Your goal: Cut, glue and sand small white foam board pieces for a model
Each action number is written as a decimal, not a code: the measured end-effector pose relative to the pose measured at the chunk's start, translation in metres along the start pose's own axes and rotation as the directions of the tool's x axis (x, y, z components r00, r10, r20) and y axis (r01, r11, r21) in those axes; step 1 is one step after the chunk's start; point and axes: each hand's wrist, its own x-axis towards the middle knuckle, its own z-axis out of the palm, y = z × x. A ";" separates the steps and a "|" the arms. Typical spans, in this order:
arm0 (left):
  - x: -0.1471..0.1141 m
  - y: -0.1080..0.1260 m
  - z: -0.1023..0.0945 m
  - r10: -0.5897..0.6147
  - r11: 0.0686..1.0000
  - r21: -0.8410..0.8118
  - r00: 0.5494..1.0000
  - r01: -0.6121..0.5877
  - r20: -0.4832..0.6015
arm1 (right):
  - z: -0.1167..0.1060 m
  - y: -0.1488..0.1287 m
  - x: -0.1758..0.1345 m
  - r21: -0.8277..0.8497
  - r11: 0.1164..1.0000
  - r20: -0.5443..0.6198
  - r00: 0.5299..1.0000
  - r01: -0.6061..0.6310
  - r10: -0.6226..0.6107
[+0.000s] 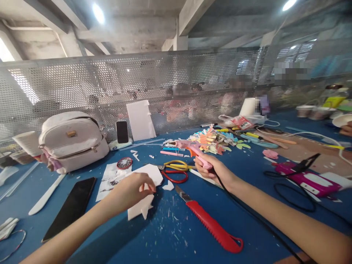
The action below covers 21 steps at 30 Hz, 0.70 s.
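Perforated metal screening stands behind a blue surface littered with pale specks. Right hand: closed around the handle of a pink glue gun, held above the surface, nozzle toward the left, black cord trailing beneath the forearm. Left hand: fingers curled over white card; whether anything is pinched cannot be determined. Scissors with yellow handles lie between the hands. Nearer the wearer, a red-handled cutter lies slantwise, blade exposed. Coloured scraps are heaped beyond the glue gun. At left: a pale backpack, upright, and a dark phone, lying flat.
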 end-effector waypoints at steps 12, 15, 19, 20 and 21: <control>0.053 0.015 0.029 0.094 0.995 0.024 0.994 -0.093 -0.057 | -0.033 0.019 0.010 0.025 0.992 -0.121 0.985 0.127 -0.123; 0.051 0.009 0.031 0.096 0.990 -0.099 0.993 -0.103 -0.070 | -0.033 0.021 0.011 0.021 0.992 -0.107 0.986 0.128 -0.125; 0.047 0.000 0.033 0.082 0.943 -0.311 0.988 -0.119 -0.130 | -0.029 0.020 0.010 0.034 0.994 -0.034 0.994 0.107 -0.106; 0.046 -0.002 0.033 0.071 0.922 -0.367 0.985 -0.125 -0.158 | -0.027 0.019 0.009 0.040 0.995 -0.004 0.996 0.094 -0.094; 0.044 -0.004 0.034 0.056 0.897 -0.422 0.981 -0.132 -0.187 | -0.025 0.018 0.008 0.047 0.996 0.028 0.996 0.079 -0.080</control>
